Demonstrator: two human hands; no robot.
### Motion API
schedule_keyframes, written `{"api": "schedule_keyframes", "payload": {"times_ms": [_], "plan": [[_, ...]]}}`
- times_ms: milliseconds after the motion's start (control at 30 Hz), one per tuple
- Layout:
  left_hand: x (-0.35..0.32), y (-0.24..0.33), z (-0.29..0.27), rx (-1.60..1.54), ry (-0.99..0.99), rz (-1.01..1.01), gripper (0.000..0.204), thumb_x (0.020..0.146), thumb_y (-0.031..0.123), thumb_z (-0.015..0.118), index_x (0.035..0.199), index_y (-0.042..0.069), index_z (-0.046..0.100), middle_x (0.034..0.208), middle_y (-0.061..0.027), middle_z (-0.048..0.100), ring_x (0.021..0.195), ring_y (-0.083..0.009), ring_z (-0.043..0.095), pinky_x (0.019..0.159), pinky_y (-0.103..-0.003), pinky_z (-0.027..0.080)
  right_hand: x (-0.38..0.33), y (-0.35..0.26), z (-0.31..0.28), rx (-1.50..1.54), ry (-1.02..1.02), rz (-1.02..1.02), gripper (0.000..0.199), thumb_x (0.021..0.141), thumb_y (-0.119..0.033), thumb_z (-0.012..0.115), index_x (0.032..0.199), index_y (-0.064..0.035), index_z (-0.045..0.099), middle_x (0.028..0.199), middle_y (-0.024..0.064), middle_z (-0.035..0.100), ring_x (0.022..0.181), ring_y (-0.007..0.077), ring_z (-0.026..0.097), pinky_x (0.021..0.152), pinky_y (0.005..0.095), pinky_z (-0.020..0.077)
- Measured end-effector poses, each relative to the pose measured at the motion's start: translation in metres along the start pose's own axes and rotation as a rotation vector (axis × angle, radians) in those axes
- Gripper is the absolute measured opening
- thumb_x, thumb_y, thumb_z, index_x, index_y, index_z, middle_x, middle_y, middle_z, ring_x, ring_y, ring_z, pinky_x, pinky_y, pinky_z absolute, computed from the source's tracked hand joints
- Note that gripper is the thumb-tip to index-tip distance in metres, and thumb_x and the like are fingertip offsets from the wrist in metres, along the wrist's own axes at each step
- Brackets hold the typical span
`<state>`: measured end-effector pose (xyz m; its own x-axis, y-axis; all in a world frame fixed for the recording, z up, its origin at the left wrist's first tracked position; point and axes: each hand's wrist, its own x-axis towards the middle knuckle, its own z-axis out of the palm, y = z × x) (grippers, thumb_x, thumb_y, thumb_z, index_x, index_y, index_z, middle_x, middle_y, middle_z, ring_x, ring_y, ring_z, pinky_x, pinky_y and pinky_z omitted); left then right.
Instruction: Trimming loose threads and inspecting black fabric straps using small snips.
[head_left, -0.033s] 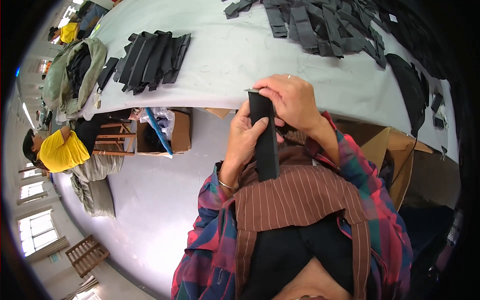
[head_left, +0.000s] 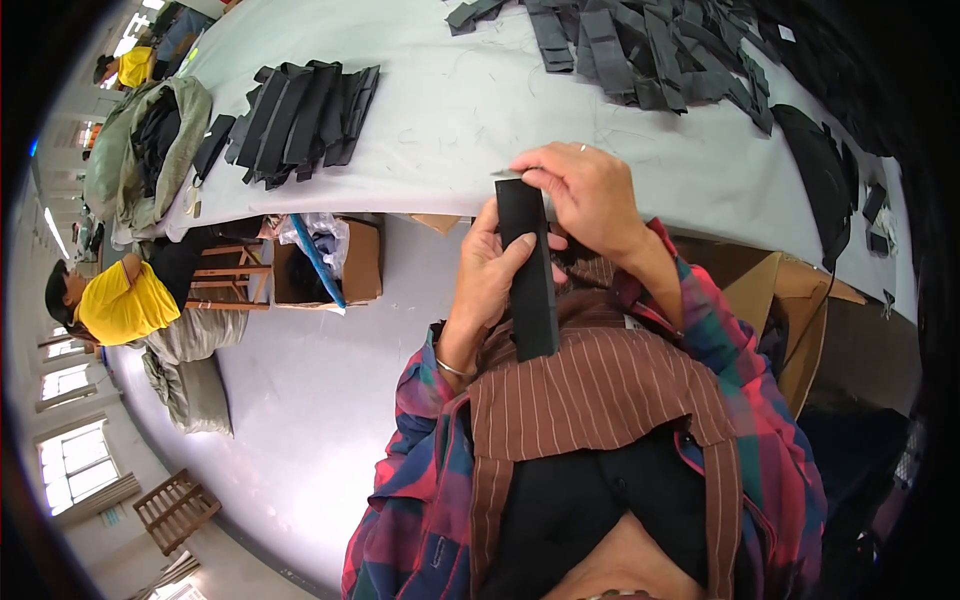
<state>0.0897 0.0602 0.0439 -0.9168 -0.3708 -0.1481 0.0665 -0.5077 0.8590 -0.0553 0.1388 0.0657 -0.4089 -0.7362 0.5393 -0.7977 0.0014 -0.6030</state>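
A long black fabric strip point(head_left: 533, 290) stands lengthwise before my apron, just off the near edge of the table. My left hand point(head_left: 482, 275) pinches it partway up, thumb across its front and fingers behind. Above the strip's right upper corner is my right hand point(head_left: 592, 205), closed with thumb and forefinger together. From that pinch a small pointed metal tool point(head_left: 506, 173) sticks out to the left, over the strip's top end and apart from it. Most of the tool is hidden in my palm.
On the pale table point(head_left: 430, 140) lie a row of black strips point(head_left: 305, 125) at left and a loose heap point(head_left: 650, 55) at far right. An open sack point(head_left: 110, 170) stands at the left end. Below are cardboard boxes point(head_left: 367, 262). A person in yellow point(head_left: 130, 300) sits at left.
The metal tool in my right hand has lifted slightly off the strip's top end. My right hand has shifted a little up and right; my left hand stays nearly still.
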Motion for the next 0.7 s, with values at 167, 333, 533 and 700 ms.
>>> {"api": "schedule_keyframes", "payload": {"times_ms": [167, 333, 533, 700], "plan": [[-0.001, -0.012, -0.010, -0.150, 0.014, -0.121, 0.029, 0.091, 0.003, 0.049, 0.119, 0.005, 0.044, 0.110, -0.0216, 0.060, 0.076, -0.0277, 0.066, 0.065, -0.036, 0.057, -0.004, 0.016, -0.019, 0.245, 0.037, 0.350, 0.017, 0.088, -0.018, 0.060, 0.100, -0.0111, 0.068, 0.074, 0.0072, 0.067, 0.058, 0.0155, 0.058, 0.054, 0.0279, 0.0439], [-0.006, -0.007, -0.016, -0.429, -0.181, -0.144, 0.025, 0.097, 0.028, 0.045, 0.107, 0.006, 0.052, 0.125, -0.0204, 0.051, 0.098, -0.0290, 0.058, 0.081, -0.043, 0.052, -0.021, 0.031, -0.028, 0.355, 0.042, 0.410, 0.019, 0.089, -0.018, 0.059, 0.102, -0.0063, 0.067, 0.073, 0.0026, 0.064, 0.064, 0.0079, 0.054, 0.057, 0.0233, 0.0427], [-0.005, -0.006, -0.013, -0.160, 0.066, -0.190, 0.029, 0.094, 0.019, 0.050, 0.119, 0.006, 0.046, 0.121, -0.0202, 0.053, 0.100, -0.0313, 0.060, 0.084, -0.044, 0.053, -0.033, 0.018, -0.035, 0.558, -0.114, 0.545, 0.021, 0.088, -0.014, 0.059, 0.104, -0.0023, 0.065, 0.075, 0.0026, 0.062, 0.069, 0.0076, 0.054, 0.062, 0.0230, 0.0440], [-0.005, 0.014, -0.004, -0.151, 0.131, -0.112, 0.047, 0.086, 0.004, 0.056, 0.129, 0.004, 0.037, 0.127, -0.0230, 0.050, 0.098, -0.0260, 0.062, 0.082, -0.036, 0.055, -0.038, 0.011, -0.036, 0.493, -0.228, 0.424, 0.019, 0.084, -0.013, 0.063, 0.100, -0.0036, 0.066, 0.079, 0.0058, 0.065, 0.071, 0.0134, 0.061, 0.064, 0.0261, 0.0463]]}}
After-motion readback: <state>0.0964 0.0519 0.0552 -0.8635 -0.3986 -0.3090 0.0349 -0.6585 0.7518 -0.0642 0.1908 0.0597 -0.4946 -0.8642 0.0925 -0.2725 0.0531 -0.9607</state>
